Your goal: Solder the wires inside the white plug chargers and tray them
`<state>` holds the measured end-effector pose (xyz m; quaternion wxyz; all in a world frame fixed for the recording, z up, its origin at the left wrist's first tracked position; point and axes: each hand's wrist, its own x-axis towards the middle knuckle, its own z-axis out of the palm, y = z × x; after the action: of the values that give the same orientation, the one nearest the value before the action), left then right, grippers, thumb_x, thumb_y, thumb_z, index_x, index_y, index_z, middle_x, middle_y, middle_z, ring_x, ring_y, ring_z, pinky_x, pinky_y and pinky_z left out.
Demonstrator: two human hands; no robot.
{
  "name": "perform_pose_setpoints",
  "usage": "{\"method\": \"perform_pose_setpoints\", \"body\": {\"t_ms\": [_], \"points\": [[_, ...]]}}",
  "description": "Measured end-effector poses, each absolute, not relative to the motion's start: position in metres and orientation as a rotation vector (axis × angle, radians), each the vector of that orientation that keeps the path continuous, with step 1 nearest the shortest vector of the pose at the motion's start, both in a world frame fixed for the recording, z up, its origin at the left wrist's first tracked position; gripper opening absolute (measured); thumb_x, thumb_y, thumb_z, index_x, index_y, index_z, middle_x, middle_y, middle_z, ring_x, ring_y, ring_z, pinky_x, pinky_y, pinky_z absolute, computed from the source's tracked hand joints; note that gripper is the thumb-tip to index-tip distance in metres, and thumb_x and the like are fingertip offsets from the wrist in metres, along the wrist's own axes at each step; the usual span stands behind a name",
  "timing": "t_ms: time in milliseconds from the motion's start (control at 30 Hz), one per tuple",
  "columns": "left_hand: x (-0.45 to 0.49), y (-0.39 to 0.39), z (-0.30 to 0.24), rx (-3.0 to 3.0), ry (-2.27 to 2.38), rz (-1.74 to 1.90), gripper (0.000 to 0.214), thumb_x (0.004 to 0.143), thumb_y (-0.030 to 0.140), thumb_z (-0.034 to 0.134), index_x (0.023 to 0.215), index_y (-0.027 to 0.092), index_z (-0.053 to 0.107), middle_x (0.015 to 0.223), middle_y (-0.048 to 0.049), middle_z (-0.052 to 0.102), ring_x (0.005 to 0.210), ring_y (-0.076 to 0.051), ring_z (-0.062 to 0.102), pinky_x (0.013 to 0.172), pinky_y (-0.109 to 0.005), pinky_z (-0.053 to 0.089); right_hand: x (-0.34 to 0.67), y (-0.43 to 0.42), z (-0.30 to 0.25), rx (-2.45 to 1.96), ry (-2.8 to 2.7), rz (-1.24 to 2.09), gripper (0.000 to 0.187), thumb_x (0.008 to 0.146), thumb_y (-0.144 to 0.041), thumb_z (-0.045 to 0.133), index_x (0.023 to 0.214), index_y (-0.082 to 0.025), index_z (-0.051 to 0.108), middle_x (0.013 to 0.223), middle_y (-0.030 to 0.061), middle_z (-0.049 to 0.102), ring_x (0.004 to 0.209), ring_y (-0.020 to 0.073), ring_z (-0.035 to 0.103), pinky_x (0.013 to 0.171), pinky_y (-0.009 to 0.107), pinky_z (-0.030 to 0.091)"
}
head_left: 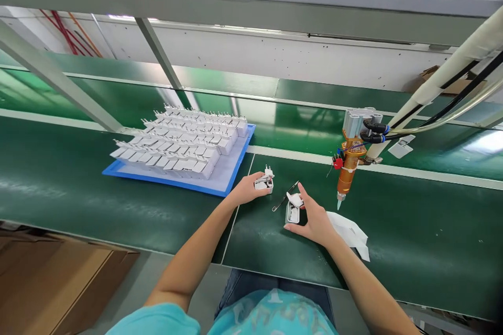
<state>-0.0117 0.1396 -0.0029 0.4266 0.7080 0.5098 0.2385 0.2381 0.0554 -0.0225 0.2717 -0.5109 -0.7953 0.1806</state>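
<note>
Turquoise shirt (275, 316), tray (234, 167) of adapters (181, 144)

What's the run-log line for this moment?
left hand: holding white plug unit; right hand: holding open white case; orange dispenser: touching neither; blue tray: rows of white units

Lower-left cardboard box (58, 285) partly beyond 2 frame edges

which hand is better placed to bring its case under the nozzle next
Probably the right hand: it and its white case are nearer the nozzle; the left hand is beside the tray.
</note>
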Motion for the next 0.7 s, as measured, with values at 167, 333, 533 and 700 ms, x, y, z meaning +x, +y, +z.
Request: {"method": "perform_pose_setpoints", "body": {"t_ms": [167, 333, 533, 700], "points": [[-0.014, 0.147, -0.010, 1.718, 1.287, 0.546, 0.048, 0.074, 0.054, 0.066, 0.108, 0.019, 0.068, 0.101, -0.0062, 0.072, 0.090, -0.025, 0.067, 0.076, -0.030, 0.051, 0.258, 0.040, -0.014, -1.142, -1.930, 0.124, 0.045, 0.093, -0.043, 0.049, 0.134, -0.025, 0.048, 0.092, 0.0084, 0.068, 0.077, 0.0214, 0.066, 0.066, 0.036, 0.057], [0.001, 0.146, -0.021, 1.605, 1.299, 0.815, 0.038, 0.082, 0.045, 0.058, 0.110, 0.019, 0.062, 0.106, -0.0074, 0.073, 0.093, -0.021, 0.069, 0.083, -0.030, 0.052, 0.270, 0.044, -0.001, -1.101, -1.351, -0.137, 0.027, 0.092, -0.032, 0.048, 0.117, -0.025, 0.054, 0.094, 0.0070, 0.060, 0.087, 0.0226, 0.061, 0.078, 0.043, 0.053], [0.003, 0.143, -0.023, 1.869, 1.349, 0.891, 0.034, 0.078, 0.021, 0.052, 0.111, 0.020, 0.056, 0.102, -0.0056, 0.073, 0.094, -0.020, 0.066, 0.088, -0.034, 0.051, 0.289, 0.067, 0.024, -1.228, -1.332, 0.445, 0.053, 0.085, -0.057, 0.056, 0.124, -0.023, 0.048, 0.121, 0.0139, 0.057, 0.112, 0.0280, 0.060, 0.091, 0.047, 0.052], [-0.010, 0.140, -0.014, 2.211, 1.182, 0.712, 0.039, 0.089, 0.026, 0.042, 0.123, 0.018, 0.058, 0.127, -0.0098, 0.064, 0.115, -0.025, 0.054, 0.105, -0.044, 0.038, 0.307, 0.083, 0.082, -1.278, -1.994, 1.141, 0.040, 0.081, -0.056, 0.063, 0.102, -0.021, 0.067, 0.120, 0.0118, 0.065, 0.109, 0.0285, 0.063, 0.080, 0.039, 0.058]]}}
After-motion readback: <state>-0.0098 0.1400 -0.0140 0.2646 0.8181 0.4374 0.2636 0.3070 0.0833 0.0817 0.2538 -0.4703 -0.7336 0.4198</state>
